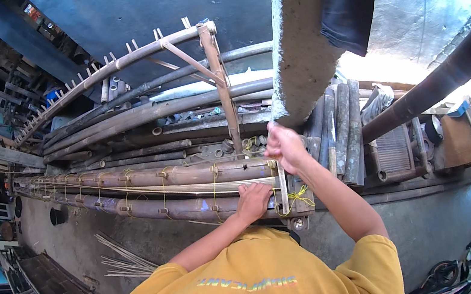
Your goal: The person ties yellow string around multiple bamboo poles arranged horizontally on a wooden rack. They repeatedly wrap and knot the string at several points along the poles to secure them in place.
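A long frame of two bamboo poles (188, 175) lies in front of me, running off to the left. Between the poles stretch thin bamboo strips (223, 186), tied at intervals with yellow string (214, 174). My left hand (254, 203) is on the strips near the frame's right end, its fingers bent over them. Above that end, my right hand (285, 148) is raised with its fingers closed in a pinch; whatever lies in them is too small to make out. Beside both hands is a flat end piece (282, 192), with a knot of yellow string (300, 195) to its right.
Behind the frame stands a bamboo rack (122, 52) with pegs, among stacked poles (193, 103). A concrete pillar (305, 48) rises beyond my right hand. Loose sticks (124, 259) and a black bucket (57, 216) are on the floor to the left. A thick pole (435, 73) leans at the right.
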